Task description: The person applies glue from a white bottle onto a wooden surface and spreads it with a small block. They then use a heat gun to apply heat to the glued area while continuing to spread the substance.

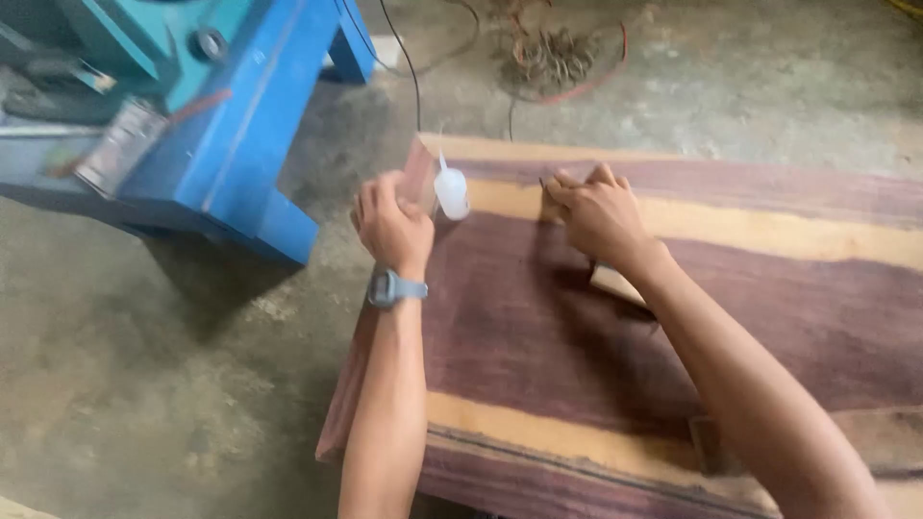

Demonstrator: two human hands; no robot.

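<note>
Left hand [392, 229]: fingers curled into a closed grip around a small white squeeze bottle [451, 192], nozzle pointing up and slightly far. Bottle sits at the far-left corner of the wood slab [538, 317], just above its surface; can't tell if the base touches the wood. Grey-blue wristwatch [392, 287] on the left wrist.

Right hand [596, 213]: fingers bunched tight, fingertips pressed down on the slab at the pale stripe near the far edge, just right of the bottle. Something thin and dark pokes out at the fingertips; too small and blurred to name, so can't tell what the hand has hold of. Hands are near each other, bottle between them.

Small pale wood block [615, 283] lies on the slab under the right forearm, partly hidden by it.

Slab: broad, dark purple-brown heartwood with pale yellow bands running left to right, one near the far edge, one near the near edge. It fills the right half of the view. A dark rectangular patch [710, 444] sits on the near pale band beside the right forearm; can't tell what it is.

Around: bare concrete floor [173, 384]. Blue machine stand [240, 125] far left, well apart from the slab. Black cable [409, 58] runs across the floor to the slab's far edge. Tangle of wire or shavings with a red cord [558, 53] on the floor far beyond the slab.
</note>
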